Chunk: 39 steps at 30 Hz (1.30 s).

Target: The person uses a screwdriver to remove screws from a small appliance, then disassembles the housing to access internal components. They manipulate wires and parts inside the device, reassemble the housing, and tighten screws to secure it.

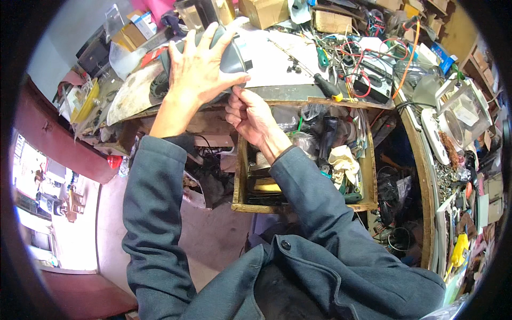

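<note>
"Left hand (196, 66)?"

"Spread over the grey plastic housing (231, 60) at the desk's (285, 93) near edge, on my feed."

"Right hand (249, 116)?"

"Curled just beside; I can't tell its grip. Screwdriver (325, 86) lies rightward, open drawer (304, 207) below."

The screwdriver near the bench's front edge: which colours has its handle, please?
The handle is black with a yellow end, seen in the head view.
</note>
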{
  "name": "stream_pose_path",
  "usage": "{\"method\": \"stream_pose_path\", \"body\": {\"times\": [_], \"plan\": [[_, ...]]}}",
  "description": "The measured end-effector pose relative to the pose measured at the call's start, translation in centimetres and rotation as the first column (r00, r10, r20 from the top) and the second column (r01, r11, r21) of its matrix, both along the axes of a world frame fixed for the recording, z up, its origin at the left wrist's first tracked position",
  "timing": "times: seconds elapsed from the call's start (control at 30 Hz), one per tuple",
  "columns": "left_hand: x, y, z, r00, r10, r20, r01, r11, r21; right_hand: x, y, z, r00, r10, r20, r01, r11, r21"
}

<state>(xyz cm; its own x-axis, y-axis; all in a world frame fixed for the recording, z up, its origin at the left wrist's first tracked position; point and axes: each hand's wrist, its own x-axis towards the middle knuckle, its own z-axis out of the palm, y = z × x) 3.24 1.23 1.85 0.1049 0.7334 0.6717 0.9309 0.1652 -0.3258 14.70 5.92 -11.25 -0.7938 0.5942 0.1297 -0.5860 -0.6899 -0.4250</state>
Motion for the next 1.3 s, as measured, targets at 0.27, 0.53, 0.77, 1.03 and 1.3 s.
{"method": "stream_pose_path", "body": {"times": [0.27, 0.53, 0.77, 1.03, 1.3], "plan": [[-1.0, 1.2, -0.1, 0.998, -0.015, 0.054, 0.015, 1.000, 0.001, -0.4, -1.7, 1.6, 0.956, -0.224, 0.191, 0.232, 0.972, -0.021], [-1.5, 1.9, 0.7, 0.996, 0.060, 0.066, -0.055, 0.996, -0.077, -1.9, -2.9, 1.6, 0.944, -0.296, 0.146, 0.309, 0.948, -0.076], [-2.1, 2.5, 0.8, 0.997, 0.043, 0.061, -0.038, 0.996, -0.082, -2.7, -3.9, 1.7, 0.940, -0.306, 0.150, 0.326, 0.934, -0.144], [-2.6, 2.7, 0.8, 0.997, 0.023, 0.069, -0.016, 0.995, -0.099, -3.4, -4.2, 0.8, 0.951, -0.303, 0.068, 0.310, 0.939, -0.150], [-2.3, 2.6, 1.4, 0.997, 0.016, 0.069, -0.006, 0.990, -0.138, -2.6, -2.9, 0.2, 0.980, -0.197, 0.029, 0.199, 0.977, -0.079]]}}
